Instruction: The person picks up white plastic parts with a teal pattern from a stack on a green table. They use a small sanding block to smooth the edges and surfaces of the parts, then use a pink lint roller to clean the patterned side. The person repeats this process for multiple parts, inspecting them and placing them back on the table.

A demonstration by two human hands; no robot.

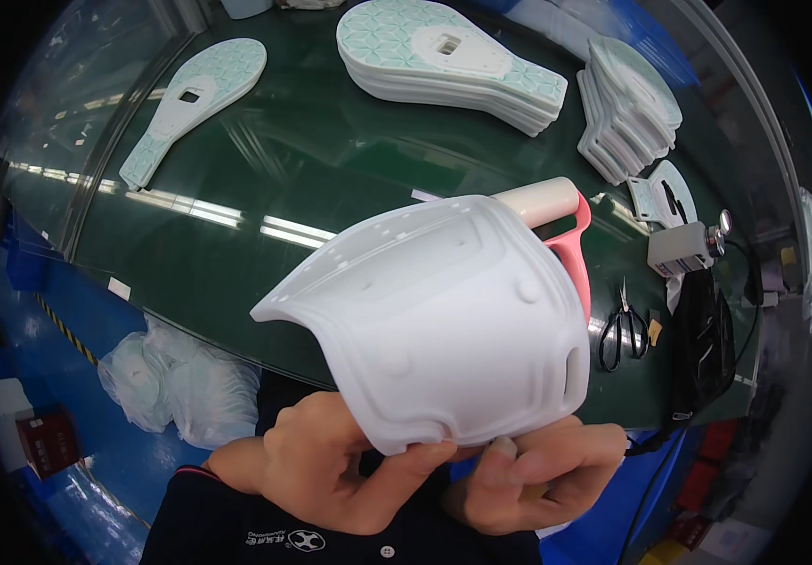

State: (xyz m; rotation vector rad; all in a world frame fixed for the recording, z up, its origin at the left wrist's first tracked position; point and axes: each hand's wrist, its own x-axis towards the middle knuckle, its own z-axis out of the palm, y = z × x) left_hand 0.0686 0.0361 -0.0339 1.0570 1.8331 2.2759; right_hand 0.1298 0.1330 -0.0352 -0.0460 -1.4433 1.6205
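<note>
I hold a curved white molded plastic shell (pixel 444 320) over the near part of the table, its smooth ribbed side facing up. My left hand (pixel 331 461) is closed on its lower left edge, the thumb pressed by a small notch. At the lower right edge my right hand (pixel 543 476) grips too, fingers curled and thumb against the rim. The fingers beneath the shell are hidden. Just behind it lies a roller with a cream roll (pixel 543 201) and a pink handle, partly covered by the shell.
A stack of white panels with green pattern (pixel 444 56) stands at the back; a single panel (pixel 194 94) lies left. More panels (pixel 627 108) pile up at right, near a white bottle (pixel 677 250), black scissors (pixel 624 334) and a black bag (pixel 703 344). Plastic-wrapped parts (pixel 185 381) sit below the table's left edge.
</note>
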